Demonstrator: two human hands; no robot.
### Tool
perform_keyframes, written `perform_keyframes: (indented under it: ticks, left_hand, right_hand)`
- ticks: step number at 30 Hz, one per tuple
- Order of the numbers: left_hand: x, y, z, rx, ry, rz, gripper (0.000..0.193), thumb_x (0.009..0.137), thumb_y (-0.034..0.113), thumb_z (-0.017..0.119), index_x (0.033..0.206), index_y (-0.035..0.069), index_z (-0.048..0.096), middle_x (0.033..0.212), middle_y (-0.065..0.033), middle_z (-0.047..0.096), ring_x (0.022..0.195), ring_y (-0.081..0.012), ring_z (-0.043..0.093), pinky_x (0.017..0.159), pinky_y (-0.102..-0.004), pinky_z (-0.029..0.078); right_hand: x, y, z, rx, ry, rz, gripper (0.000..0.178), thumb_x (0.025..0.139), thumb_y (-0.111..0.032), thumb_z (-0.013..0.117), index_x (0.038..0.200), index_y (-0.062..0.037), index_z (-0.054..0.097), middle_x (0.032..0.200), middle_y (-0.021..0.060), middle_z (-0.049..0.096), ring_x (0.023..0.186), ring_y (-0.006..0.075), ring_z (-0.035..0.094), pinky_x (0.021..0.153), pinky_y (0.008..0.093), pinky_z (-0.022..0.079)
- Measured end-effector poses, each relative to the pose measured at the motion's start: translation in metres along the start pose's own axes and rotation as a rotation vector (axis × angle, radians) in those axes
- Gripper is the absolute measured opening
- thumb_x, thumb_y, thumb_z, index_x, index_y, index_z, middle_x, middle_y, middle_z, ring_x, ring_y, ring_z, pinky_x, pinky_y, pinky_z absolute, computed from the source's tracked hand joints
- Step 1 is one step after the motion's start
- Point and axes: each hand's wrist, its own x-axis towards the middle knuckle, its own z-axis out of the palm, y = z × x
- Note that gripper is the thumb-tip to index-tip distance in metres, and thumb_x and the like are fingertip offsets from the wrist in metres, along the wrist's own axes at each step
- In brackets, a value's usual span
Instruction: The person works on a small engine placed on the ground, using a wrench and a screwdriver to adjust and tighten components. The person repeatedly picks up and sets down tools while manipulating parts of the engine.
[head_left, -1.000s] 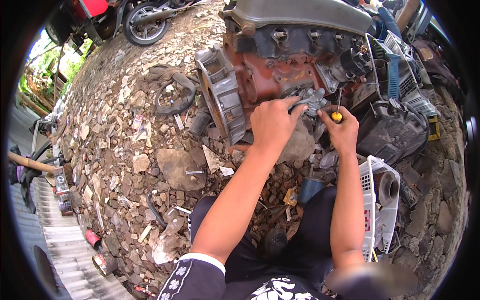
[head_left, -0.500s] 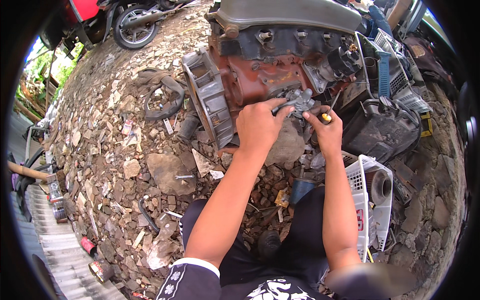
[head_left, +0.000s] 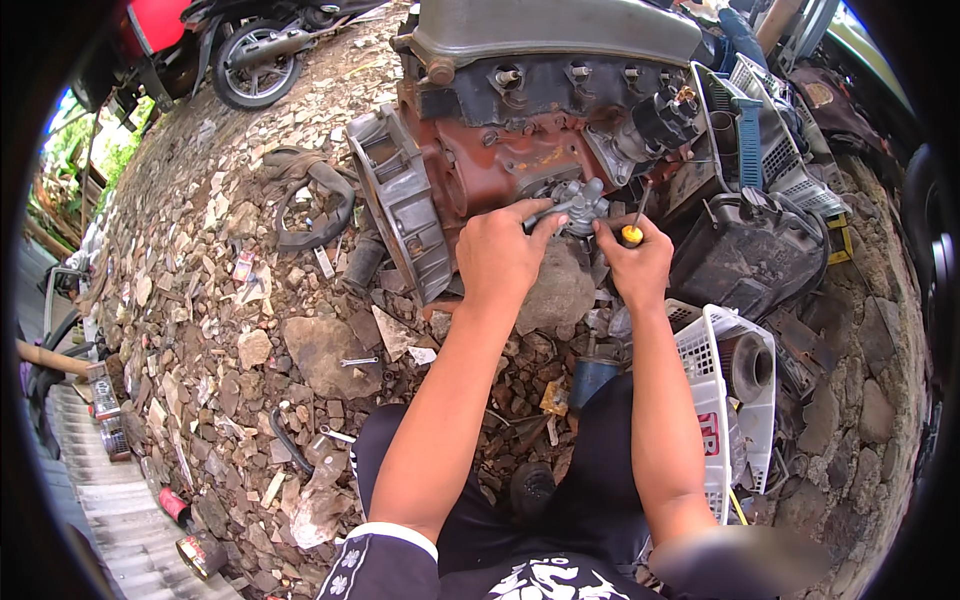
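Note:
In front of me stands a red engine block (head_left: 500, 160) with a grey top cover. At its lower side, a small grey cast-metal part with stubby pipe ends, which looks like a fuel pump (head_left: 582, 205), is between my hands. My left hand (head_left: 497, 250) pinches its left end between thumb and fingers. My right hand (head_left: 638, 262) is closed round a screwdriver (head_left: 632, 235) with a yellow handle, its thin shaft pointing up and away. The right thumb and fingertips are at the part's right side. Whether the part touches the block cannot be made out.
A large stone (head_left: 556, 290) lies below the block. To the right are a dark metal oil pan (head_left: 748, 245), a white crate (head_left: 712, 420) with a round part inside, and more crates (head_left: 795, 165). Spanners (head_left: 360, 361) lie on rubble. A motorcycle (head_left: 258, 62) stands far left.
The scene has shifted slightly left in the view. My right fingers have come in closer to the grey part, with the screwdriver still in that hand; the left hand keeps its hold.

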Motion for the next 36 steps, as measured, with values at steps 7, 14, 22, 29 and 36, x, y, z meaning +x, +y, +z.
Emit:
perform_keyframes:
  ticks: [7,14,22,29,36]
  left_hand:
    - [-0.003,0.004,-0.001,-0.004,0.004,-0.027,0.036,0.085,0.046,0.081,0.107,0.018,0.082,0.082,-0.0182,0.074,0.079,-0.0383,0.072,0.073,-0.0445,0.057]
    - [-0.002,-0.003,0.004,0.024,0.052,0.04,0.04,0.085,0.047,0.082,0.111,0.016,0.082,0.058,-0.0134,0.063,0.059,-0.0281,0.066,0.063,-0.0398,0.051]
    - [-0.003,0.001,-0.001,0.02,0.01,0.011,0.037,0.086,0.047,0.079,0.109,0.018,0.081,0.083,-0.0195,0.074,0.08,-0.0397,0.072,0.073,-0.0462,0.057]
    - [-0.002,0.003,-0.003,0.022,-0.017,-0.021,0.037,0.086,0.047,0.079,0.109,0.018,0.081,0.082,-0.0193,0.074,0.08,-0.039,0.072,0.073,-0.0461,0.056]
    - [-0.001,-0.008,0.006,0.005,0.075,0.077,0.041,0.085,0.047,0.082,0.111,0.015,0.081,0.06,-0.0143,0.064,0.06,-0.0298,0.066,0.063,-0.0405,0.05]
  right_hand:
    - [-0.003,-0.006,-0.001,-0.053,0.044,-0.033,0.024,0.078,-0.02,0.088,0.087,-0.0007,0.076,0.072,0.0099,0.072,0.064,0.0175,0.064,0.066,0.0341,0.05]
    - [-0.003,-0.009,-0.001,-0.069,0.034,-0.038,0.022,0.079,-0.019,0.088,0.088,-0.0019,0.077,0.075,0.0101,0.073,0.065,0.0202,0.066,0.066,0.034,0.05]
    - [-0.004,-0.001,0.003,0.116,0.044,-0.023,0.022,0.081,-0.019,0.088,0.091,-0.002,0.077,0.076,0.0102,0.073,0.066,0.019,0.066,0.067,0.0333,0.051]
    - [-0.005,-0.006,0.003,-0.03,0.031,-0.03,0.02,0.082,-0.016,0.087,0.091,-0.0023,0.077,0.074,0.0072,0.073,0.063,0.0144,0.062,0.064,0.0324,0.049]
    - [-0.006,-0.004,0.003,0.446,-0.032,0.167,0.013,0.085,-0.012,0.085,0.089,-0.0023,0.077,0.068,-0.0006,0.067,0.054,0.0047,0.054,0.051,0.0252,0.041]
